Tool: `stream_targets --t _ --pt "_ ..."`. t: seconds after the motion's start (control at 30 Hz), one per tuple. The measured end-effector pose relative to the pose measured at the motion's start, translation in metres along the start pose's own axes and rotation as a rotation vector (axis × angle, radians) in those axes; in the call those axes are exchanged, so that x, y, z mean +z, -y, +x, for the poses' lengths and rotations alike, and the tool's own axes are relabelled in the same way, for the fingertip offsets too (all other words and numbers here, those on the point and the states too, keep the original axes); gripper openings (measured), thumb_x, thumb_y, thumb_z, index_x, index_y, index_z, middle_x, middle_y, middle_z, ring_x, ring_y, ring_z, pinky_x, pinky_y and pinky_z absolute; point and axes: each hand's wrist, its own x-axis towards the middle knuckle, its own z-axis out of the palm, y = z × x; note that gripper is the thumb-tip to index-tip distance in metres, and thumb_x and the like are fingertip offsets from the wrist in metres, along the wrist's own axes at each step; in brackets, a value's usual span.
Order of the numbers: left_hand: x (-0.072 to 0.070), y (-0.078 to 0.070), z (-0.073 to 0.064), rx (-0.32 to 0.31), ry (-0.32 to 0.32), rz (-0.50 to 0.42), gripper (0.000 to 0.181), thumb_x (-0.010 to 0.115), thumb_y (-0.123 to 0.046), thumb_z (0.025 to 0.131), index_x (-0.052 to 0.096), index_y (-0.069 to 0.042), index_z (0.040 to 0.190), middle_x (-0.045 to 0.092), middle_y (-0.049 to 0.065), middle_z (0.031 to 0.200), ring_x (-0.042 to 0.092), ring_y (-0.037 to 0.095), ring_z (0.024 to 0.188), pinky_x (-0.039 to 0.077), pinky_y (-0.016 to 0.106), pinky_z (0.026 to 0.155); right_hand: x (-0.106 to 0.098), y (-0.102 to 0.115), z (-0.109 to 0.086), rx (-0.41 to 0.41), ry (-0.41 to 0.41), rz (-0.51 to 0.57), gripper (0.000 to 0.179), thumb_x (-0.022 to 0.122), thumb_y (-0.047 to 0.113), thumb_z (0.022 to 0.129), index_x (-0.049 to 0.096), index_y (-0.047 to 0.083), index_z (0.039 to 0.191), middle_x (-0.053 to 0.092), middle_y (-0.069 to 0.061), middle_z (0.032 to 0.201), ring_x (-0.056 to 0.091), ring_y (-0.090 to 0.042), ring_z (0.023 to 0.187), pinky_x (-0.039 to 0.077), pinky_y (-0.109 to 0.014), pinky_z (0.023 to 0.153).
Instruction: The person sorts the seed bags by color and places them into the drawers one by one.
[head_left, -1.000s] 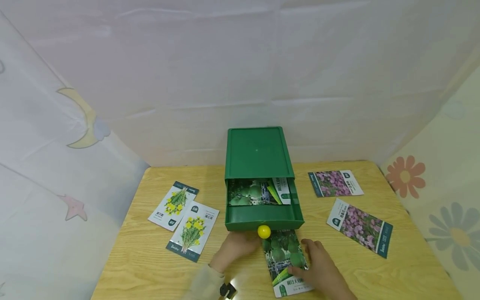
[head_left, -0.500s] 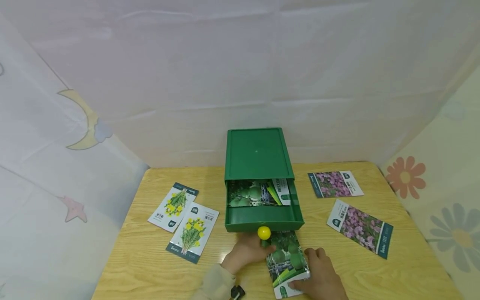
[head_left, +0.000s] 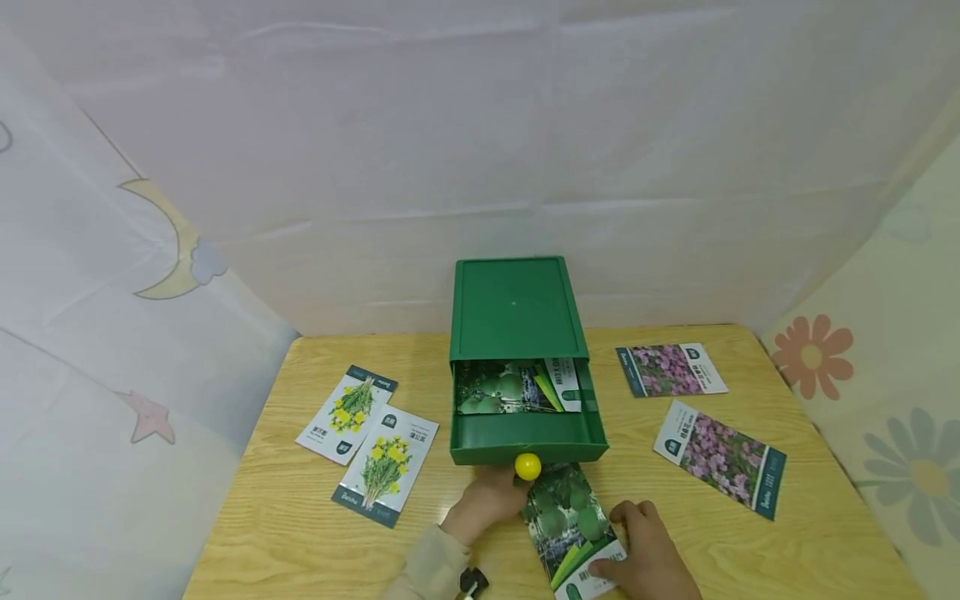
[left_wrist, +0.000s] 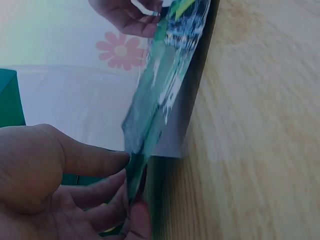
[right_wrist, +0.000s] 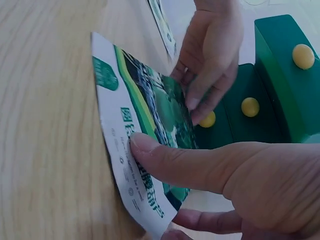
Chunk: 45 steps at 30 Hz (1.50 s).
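Observation:
A seed packet (head_left: 567, 527) with green round gourds and a white end is held in front of the green drawer cabinet (head_left: 517, 308). My left hand (head_left: 489, 503) pinches its far left edge between thumb and fingers, as the left wrist view shows. At the near right end my right hand (head_left: 651, 552) grips the packet, thumb (right_wrist: 175, 162) on the printed face and fingers behind. In the left wrist view the packet (left_wrist: 160, 100) stands tilted, partly raised from the wooden tabletop. Above the hands, the top drawer (head_left: 525, 429) is pulled out, and a similar gourd packet (head_left: 510, 387) lies inside.
Two overlapping yellow-flower packets (head_left: 386, 462) lie to the left. To the right lie two pink-flower packets, one farther back (head_left: 671, 368) and one nearer (head_left: 720, 458). A yellow knob (head_left: 528, 467) sticks out from the drawer front above my hands. Fabric walls border the table.
My left hand has moved right, from beside the packet to gripping its edge. The right hand has closed in on the near end, and the packet has shifted slightly.

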Motion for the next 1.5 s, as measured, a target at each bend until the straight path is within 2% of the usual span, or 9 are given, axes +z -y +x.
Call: stream_targets --t 0.13,0.33,0.53,0.6,0.83,0.97,1.1,1.3,1.5 --pt "-0.004 0.007 0.0 0.0 -0.003 -0.049 0.037 0.055 -0.017 0.099 0.051 -0.008 0.134 0.056 0.009 0.124 0.053 0.019 0.092 0.047 0.035 0.077 -0.003 -0.001 0.0 0.009 0.029 0.085 0.054 0.091 0.028 0.063 0.059 0.004 0.1 0.051 -0.007 0.086 0.046 -0.022 0.074 0.043 -0.035 0.062" --pt "-0.009 0.014 0.0 0.023 0.017 -0.093 0.041 0.055 -0.022 0.099 0.049 -0.012 0.138 0.055 0.008 0.13 0.055 0.019 0.105 0.048 0.042 0.095 -0.008 -0.006 -0.002 0.019 0.056 0.13 0.047 0.088 0.031 0.068 0.062 0.004 0.097 0.053 -0.005 0.079 0.047 -0.02 0.069 0.043 -0.033 0.059" --pt "-0.011 0.021 0.001 0.027 0.068 -0.1 0.036 0.057 -0.019 0.098 0.053 -0.015 0.134 0.058 0.004 0.122 0.053 0.014 0.091 0.048 0.035 0.08 -0.017 -0.013 -0.001 0.054 0.087 0.203 0.049 0.085 0.035 0.073 0.064 0.001 0.101 0.059 -0.005 0.083 0.052 -0.021 0.073 0.047 -0.034 0.062" --pt "-0.011 0.024 0.001 0.019 0.078 -0.128 0.038 0.06 -0.018 0.097 0.054 -0.015 0.134 0.06 0.004 0.121 0.056 0.014 0.093 0.049 0.035 0.082 -0.019 -0.018 -0.001 0.03 0.096 0.248 0.047 0.083 0.035 0.076 0.064 0.0 0.102 0.06 -0.006 0.084 0.055 -0.02 0.074 0.048 -0.034 0.063" --pt "-0.014 0.03 -0.009 -0.041 0.111 -0.316 0.025 0.063 -0.014 0.095 0.063 -0.012 0.12 0.065 -0.002 0.105 0.064 0.018 0.098 0.053 0.033 0.081 -0.026 -0.034 -0.001 -0.056 0.195 0.437 0.044 0.074 0.031 0.087 0.062 -0.006 0.109 0.065 -0.007 0.085 0.062 -0.024 0.074 0.054 -0.038 0.064" --pt "-0.015 0.034 -0.015 -0.021 0.088 -0.408 0.023 0.061 -0.01 0.095 0.062 -0.01 0.118 0.063 -0.002 0.105 0.063 0.018 0.098 0.053 0.03 0.079 -0.026 -0.036 -0.002 -0.056 0.242 0.534 0.045 0.072 0.029 0.089 0.061 -0.007 0.111 0.068 -0.009 0.087 0.064 -0.028 0.075 0.056 -0.042 0.066" --pt "-0.014 0.038 -0.019 -0.005 0.054 -0.449 0.021 0.061 -0.01 0.096 0.063 -0.011 0.117 0.064 -0.002 0.105 0.063 0.016 0.097 0.053 0.029 0.079 -0.023 -0.035 -0.004 -0.053 0.225 0.565 0.048 0.071 0.032 0.09 0.06 -0.007 0.115 0.07 -0.01 0.091 0.066 -0.029 0.076 0.057 -0.042 0.067" --pt "-0.016 0.039 -0.026 -0.009 0.02 -0.483 0.022 0.061 -0.007 0.094 0.067 -0.011 0.115 0.066 0.0 0.105 0.063 0.015 0.097 0.053 0.028 0.081 -0.017 -0.031 -0.004 -0.07 0.126 0.6 0.049 0.07 0.033 0.09 0.058 -0.006 0.118 0.07 -0.012 0.095 0.066 -0.029 0.08 0.057 -0.041 0.068" --pt "-0.019 0.038 -0.032 -0.033 0.008 -0.511 0.026 0.062 -0.007 0.093 0.065 -0.005 0.118 0.066 0.003 0.109 0.063 0.018 0.1 0.053 0.03 0.082 -0.01 -0.028 -0.006 -0.072 0.11 0.748 0.044 0.068 0.02 0.093 0.052 -0.01 0.12 0.068 -0.015 0.1 0.068 -0.031 0.087 0.058 -0.043 0.073"
